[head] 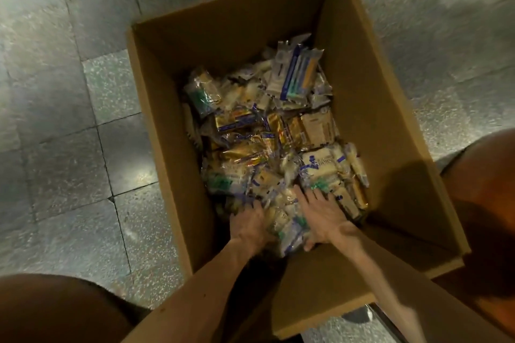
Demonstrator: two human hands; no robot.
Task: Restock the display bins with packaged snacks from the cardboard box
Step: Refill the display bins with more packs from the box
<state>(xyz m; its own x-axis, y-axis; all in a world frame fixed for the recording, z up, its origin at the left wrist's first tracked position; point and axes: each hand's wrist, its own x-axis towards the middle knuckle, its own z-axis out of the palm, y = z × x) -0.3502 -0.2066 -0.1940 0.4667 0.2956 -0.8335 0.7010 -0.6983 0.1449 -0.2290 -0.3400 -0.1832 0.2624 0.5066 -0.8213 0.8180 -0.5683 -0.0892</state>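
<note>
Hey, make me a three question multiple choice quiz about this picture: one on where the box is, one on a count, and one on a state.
1. Where does the cardboard box stand? A on a shelf; B on the tiled floor; C on a trolley.
2. How many hands reach into the box? A none; B one; C two.
3. What state is the box in? A taped shut; B open, holding snack packets; C open, empty.
Answers: 1 B, floor tiles show all round it. 2 C, the left hand and right hand both lie on the packets. 3 B, its top is open and wrapped packets cover the bottom.
</note>
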